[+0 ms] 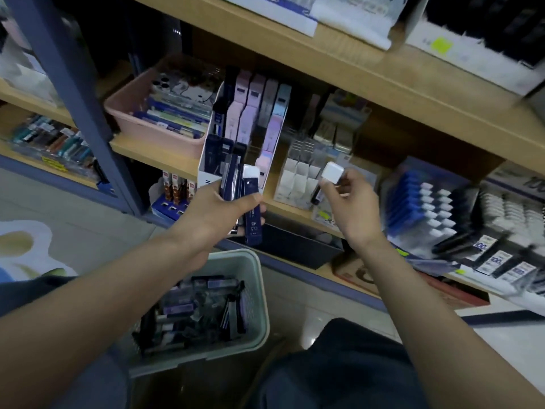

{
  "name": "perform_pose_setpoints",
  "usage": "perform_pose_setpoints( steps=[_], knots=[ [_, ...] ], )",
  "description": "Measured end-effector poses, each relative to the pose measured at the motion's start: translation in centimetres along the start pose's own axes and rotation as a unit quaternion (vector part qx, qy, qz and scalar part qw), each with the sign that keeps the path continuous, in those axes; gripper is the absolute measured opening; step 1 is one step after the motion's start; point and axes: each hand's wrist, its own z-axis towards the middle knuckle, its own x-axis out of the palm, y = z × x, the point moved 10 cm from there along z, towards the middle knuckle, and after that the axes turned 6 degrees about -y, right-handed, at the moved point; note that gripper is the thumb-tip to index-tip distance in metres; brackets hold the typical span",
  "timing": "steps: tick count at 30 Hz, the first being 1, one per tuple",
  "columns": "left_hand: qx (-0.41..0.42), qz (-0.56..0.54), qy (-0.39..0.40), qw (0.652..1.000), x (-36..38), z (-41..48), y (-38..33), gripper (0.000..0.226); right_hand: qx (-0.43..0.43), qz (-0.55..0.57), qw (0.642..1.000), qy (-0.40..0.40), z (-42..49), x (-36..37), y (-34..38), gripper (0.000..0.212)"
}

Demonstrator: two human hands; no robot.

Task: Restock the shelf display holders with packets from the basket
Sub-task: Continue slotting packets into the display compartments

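Left hand: grip clamped round a fanned bunch of dark blue packets, thumb across their fronts. The bunch is held at the lower front end of the display holder.

Right hand: grip pinched on a single white-ended packet, held in front of a clear divided holder.

Display holder: white and sloping, set on the wooden shelf. It carries rows of pink, lilac, grey and pale blue packets, with dark ones in the left row.

Basket: pale green, on the floor below the hands. It holds loose dark and purple packets in a jumble.

Pink tray: on the same shelf, just beside the display holder to its left, filled with flat packaged goods; the blur hides what they are.
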Motion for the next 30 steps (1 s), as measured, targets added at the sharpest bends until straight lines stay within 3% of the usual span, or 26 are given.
perform_pose_setpoints(
  steps=[4, 12, 19, 24, 30],
  knots=[
    [-0.023, -0.004, 0.008, 1.000, 1.5, 1.1, 1.0, 0.010, -0.043, -0.061, 0.994, -0.084, 1.9, -2.2, -1.7, 0.016],
    [-0.047, 0.000, 0.038, 0.998, 4.8, 2.1, 2.0, 0.007, -0.048, -0.098, 0.989, -0.101, 4.5, -2.2, -3.2, 0.019],
    [-0.065, -0.010, 0.048, 0.997, 6.3, 3.1, 2.3, 0.003, -0.064, -0.185, 0.980, -0.023, 6.5, 0.5, -3.7, 0.031],
    [-0.077, -0.019, 0.047, 0.996, 6.6, 3.6, 2.5, 0.005, -0.058, -0.134, 0.987, -0.063, 7.3, 0.2, -4.5, 0.020],
    [-0.077, -0.026, 0.056, 0.995, 7.2, 3.7, 2.5, 0.008, -0.061, -0.182, 0.977, -0.091, 7.6, -0.3, -4.4, 0.014]
  ],
)
